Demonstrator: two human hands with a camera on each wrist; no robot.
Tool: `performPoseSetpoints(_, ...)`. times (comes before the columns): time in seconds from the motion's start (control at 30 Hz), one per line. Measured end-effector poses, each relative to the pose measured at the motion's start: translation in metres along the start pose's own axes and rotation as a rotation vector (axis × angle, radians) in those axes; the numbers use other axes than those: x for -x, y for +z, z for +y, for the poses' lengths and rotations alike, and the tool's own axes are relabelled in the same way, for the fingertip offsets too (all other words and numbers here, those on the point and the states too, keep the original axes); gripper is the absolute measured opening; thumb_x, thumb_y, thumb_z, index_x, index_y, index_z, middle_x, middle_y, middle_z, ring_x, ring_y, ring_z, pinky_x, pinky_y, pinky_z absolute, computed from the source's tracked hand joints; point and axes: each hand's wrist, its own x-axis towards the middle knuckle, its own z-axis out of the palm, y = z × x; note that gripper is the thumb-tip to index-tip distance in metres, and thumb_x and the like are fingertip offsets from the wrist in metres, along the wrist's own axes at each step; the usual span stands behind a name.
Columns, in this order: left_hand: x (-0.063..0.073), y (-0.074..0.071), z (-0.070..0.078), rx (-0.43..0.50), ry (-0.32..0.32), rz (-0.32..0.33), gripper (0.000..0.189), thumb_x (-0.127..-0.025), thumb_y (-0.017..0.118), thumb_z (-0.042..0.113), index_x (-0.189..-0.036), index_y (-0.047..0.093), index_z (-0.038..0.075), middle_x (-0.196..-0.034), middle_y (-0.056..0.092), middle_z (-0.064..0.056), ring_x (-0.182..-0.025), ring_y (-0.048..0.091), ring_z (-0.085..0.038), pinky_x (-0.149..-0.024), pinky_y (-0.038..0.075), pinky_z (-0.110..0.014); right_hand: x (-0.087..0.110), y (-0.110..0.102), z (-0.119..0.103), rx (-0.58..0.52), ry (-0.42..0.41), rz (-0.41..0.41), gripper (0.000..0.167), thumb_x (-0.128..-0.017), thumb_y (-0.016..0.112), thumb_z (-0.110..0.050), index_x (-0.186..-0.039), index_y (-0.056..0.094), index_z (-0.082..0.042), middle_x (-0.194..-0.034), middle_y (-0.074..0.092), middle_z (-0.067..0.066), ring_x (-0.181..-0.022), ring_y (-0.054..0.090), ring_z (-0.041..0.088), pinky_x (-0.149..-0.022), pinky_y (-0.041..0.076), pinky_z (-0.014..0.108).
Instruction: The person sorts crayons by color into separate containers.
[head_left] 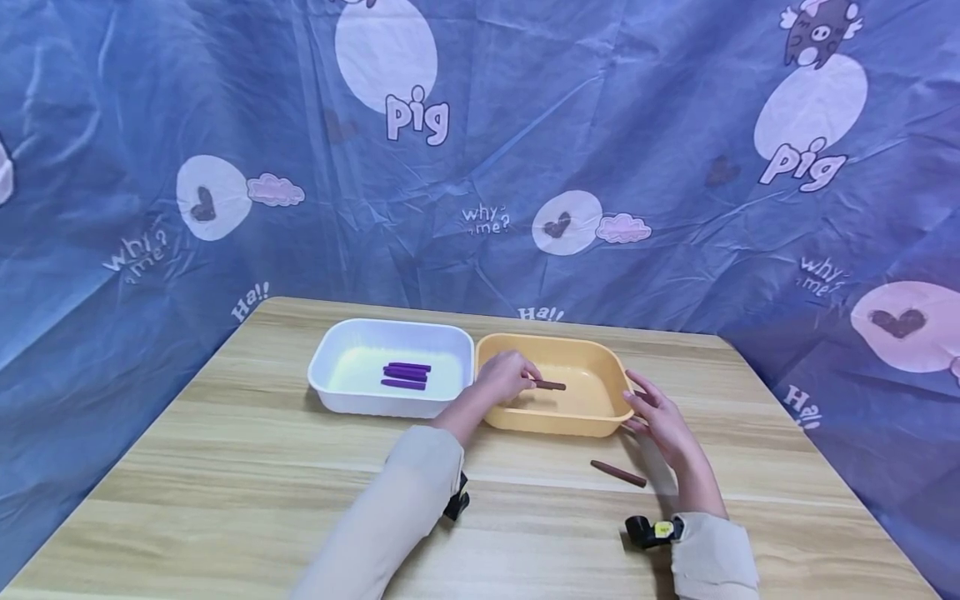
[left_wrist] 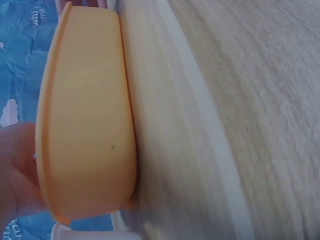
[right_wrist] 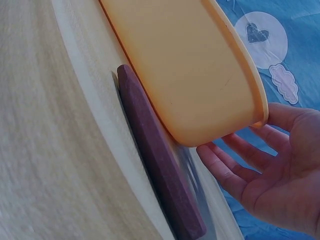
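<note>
My left hand (head_left: 504,377) reaches over the yellow-orange tub (head_left: 558,425) and pinches a brown crayon (head_left: 551,385) inside it. The fingertips of my right hand (head_left: 663,421) touch the outside of the tub's right end, fingers fairly straight. A bit of something brown shows among those fingers in the head view; whether they hold it I cannot tell. Another brown crayon (right_wrist: 160,155), faceted and with a tapered tip, lies on the table in front of the tub. In the left wrist view, the tub's wall (left_wrist: 90,115) hides what the left hand holds.
Left of the yellow-orange tub, and close against it, stands a white tub (head_left: 390,407) with several purple crayons (head_left: 405,375) on its floor. Both are on a wood-patterned table (head_left: 225,500). A blue printed cloth (head_left: 480,167) hangs behind the table.
</note>
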Motion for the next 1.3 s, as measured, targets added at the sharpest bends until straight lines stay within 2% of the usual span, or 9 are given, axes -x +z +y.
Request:
performPoseSetpoints(0.2, -0.003, 0.007, -0.003, -0.011, -0.050, -0.001, 0.018, -0.079, 0.071, 0.016, -0.096, 0.074, 0.023, -0.094, 0.067, 0.007, -0.089, 0.059, -0.012, -0.073, 0.046, -0.024, 0.000, 0.001, 0.000, -0.001, 0.006, -0.006, 0.060, -0.098, 0.045, -0.022, -0.146, 0.014, -0.004, -0.138, 0.025, 0.030, -0.101, 0.054, 0.016, -0.082, 0.050, 0.025)
performPoseSetpoints(0.43, -0.008, 0.009, -0.003, -0.026, -0.098, -0.021, 0.017, -0.079, 0.071, 0.015, -0.093, 0.075, 0.024, -0.100, 0.067, 0.008, -0.090, 0.058, -0.014, -0.071, 0.046, -0.024, -0.001, -0.001, -0.001, -0.006, 0.004, -0.006, 0.062, -0.097, 0.046, -0.023, -0.147, 0.014, -0.004, -0.139, 0.024, 0.030, -0.101, 0.054, 0.015, -0.083, 0.050, 0.025)
performPoseSetpoints(0.6, -0.009, 0.011, -0.004, -0.050, -0.140, -0.034, 0.015, -0.078, 0.072, 0.015, -0.090, 0.075, 0.024, -0.098, 0.066, 0.006, -0.091, 0.057, -0.015, -0.072, 0.046, -0.024, -0.001, -0.001, 0.000, 0.002, 0.011, -0.002, 0.062, -0.097, 0.046, -0.023, -0.146, 0.014, -0.004, -0.139, 0.024, 0.030, -0.103, 0.053, 0.016, -0.082, 0.049, 0.025)
performPoseSetpoints(0.7, -0.009, 0.013, -0.005, -0.071, -0.139, -0.026, 0.014, -0.078, 0.072, 0.015, -0.088, 0.075, 0.023, -0.097, 0.066, 0.004, -0.091, 0.057, -0.016, -0.072, 0.046, -0.025, -0.002, -0.001, 0.001, 0.005, 0.012, 0.001, 0.062, -0.097, 0.046, -0.024, -0.146, 0.014, -0.004, -0.139, 0.024, 0.030, -0.104, 0.052, 0.018, -0.082, 0.050, 0.024)
performPoseSetpoints(0.87, -0.008, 0.014, -0.006, -0.076, -0.118, 0.006, 0.016, -0.077, 0.073, 0.015, -0.091, 0.075, 0.023, -0.098, 0.067, 0.007, -0.093, 0.057, -0.016, -0.074, 0.046, -0.024, -0.003, -0.001, 0.002, 0.013, 0.007, 0.004, 0.062, -0.097, 0.047, -0.025, -0.146, 0.015, -0.004, -0.139, 0.025, 0.031, -0.105, 0.052, 0.018, -0.082, 0.050, 0.025)
performPoseSetpoints(1.0, -0.006, 0.012, -0.006, -0.044, -0.063, 0.050, 0.019, -0.078, 0.073, 0.016, -0.096, 0.074, 0.021, -0.097, 0.067, 0.008, -0.093, 0.057, -0.014, -0.072, 0.047, -0.023, -0.002, 0.000, 0.002, 0.008, 0.006, 0.003, 0.061, -0.097, 0.047, -0.023, -0.146, 0.016, -0.004, -0.138, 0.026, 0.031, -0.103, 0.053, 0.017, -0.083, 0.050, 0.026)
performPoseSetpoints(1.23, 0.002, 0.007, -0.001, 0.072, 0.015, 0.123, 0.019, -0.080, 0.072, 0.023, -0.099, 0.073, 0.021, -0.099, 0.067, 0.009, -0.096, 0.054, -0.013, -0.076, 0.046, -0.024, -0.002, -0.001, 0.001, 0.006, 0.008, 0.003, 0.060, -0.098, 0.045, -0.022, -0.147, 0.015, -0.005, -0.138, 0.025, 0.031, -0.104, 0.052, 0.018, -0.083, 0.049, 0.026)
performPoseSetpoints(1.3, 0.006, 0.005, 0.003, 0.119, 0.036, 0.144, 0.019, -0.079, 0.072, 0.023, -0.098, 0.074, 0.022, -0.098, 0.067, 0.010, -0.091, 0.055, -0.011, -0.074, 0.045, -0.023, -0.002, -0.001, 0.000, 0.004, 0.005, 0.004, 0.060, -0.098, 0.045, -0.022, -0.147, 0.015, -0.005, -0.138, 0.025, 0.031, -0.105, 0.052, 0.019, -0.083, 0.049, 0.025)
